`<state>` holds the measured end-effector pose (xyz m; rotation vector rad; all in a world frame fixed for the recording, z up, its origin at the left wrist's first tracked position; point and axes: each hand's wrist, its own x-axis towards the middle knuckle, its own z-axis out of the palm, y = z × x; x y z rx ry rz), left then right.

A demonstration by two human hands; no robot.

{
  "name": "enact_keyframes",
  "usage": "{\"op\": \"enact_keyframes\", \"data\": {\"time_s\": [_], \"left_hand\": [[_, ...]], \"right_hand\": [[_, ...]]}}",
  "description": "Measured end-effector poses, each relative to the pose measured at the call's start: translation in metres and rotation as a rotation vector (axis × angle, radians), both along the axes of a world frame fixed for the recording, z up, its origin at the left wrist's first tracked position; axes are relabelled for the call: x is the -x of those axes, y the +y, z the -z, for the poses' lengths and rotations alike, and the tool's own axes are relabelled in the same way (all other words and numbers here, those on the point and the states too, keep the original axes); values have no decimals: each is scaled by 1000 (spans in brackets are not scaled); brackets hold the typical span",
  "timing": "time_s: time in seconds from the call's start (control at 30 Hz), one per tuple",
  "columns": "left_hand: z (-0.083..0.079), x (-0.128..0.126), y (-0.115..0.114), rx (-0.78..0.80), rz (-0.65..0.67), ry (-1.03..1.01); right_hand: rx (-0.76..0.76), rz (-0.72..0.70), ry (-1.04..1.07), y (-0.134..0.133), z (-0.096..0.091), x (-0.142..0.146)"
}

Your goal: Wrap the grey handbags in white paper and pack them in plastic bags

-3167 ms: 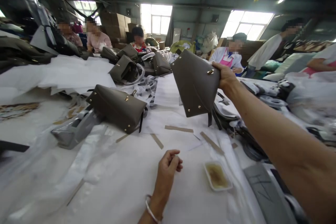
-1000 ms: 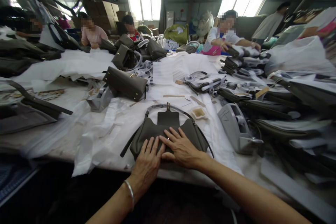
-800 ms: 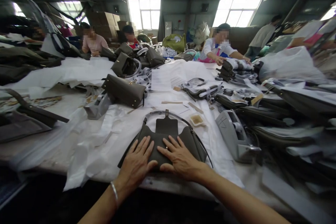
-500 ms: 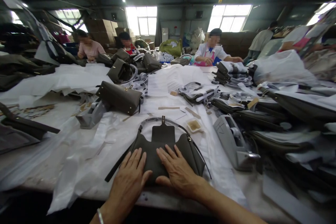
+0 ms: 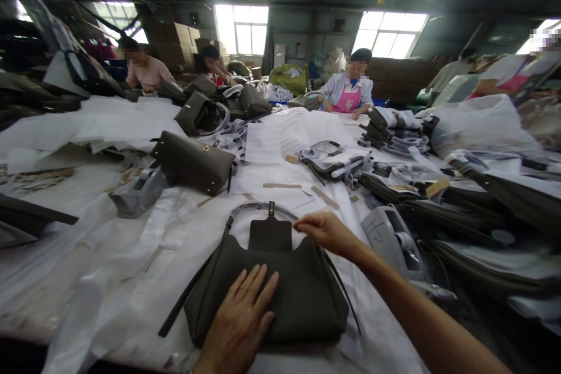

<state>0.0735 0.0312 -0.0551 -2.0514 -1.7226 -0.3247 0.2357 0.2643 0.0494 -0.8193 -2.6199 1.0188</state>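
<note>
A dark olive handbag (image 5: pixel 302 298) lies before me on the white-covered table, its flap (image 5: pixel 269 236) with a small metal-fitted tab folded out away from me. My left hand (image 5: pixel 241 321) rests flat on the bag's front panel, fingers stretched out. Beside the flap's right edge, over the bag's wrapped handle (image 5: pixel 248 205), is my right hand (image 5: pixel 326 232). Its fingers are drawn together; whether they pinch the handle or something small is hidden. A loose strap (image 5: pixel 184 295) hangs along the bag's left side.
Grey tape dispensers (image 5: pixel 394 239) stand at right and left (image 5: pixel 135 193). Another olive handbag (image 5: pixel 193 162) lies beyond. Wrapped bags (image 5: pixel 473 204) pile up on the right; white sheets (image 5: pixel 83 128) cover the far left. A co-worker in a pink apron (image 5: pixel 348 96) is across the table.
My right hand has left the bag's front panel and moved up to the handle beside the flap, its fingers closing. My left hand stays flat on the bag. The bag appears nearer.
</note>
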Motion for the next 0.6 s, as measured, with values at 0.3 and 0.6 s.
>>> {"op": "enact_keyframes", "data": {"time_s": [0.3,0.6], "left_hand": [[5,9,5,-219,120,-33],[18,17,6,-239,105,52]], "right_hand": [[-622,96,-567,56,37,-26],[-621,111,-547,66,80,-44]]}}
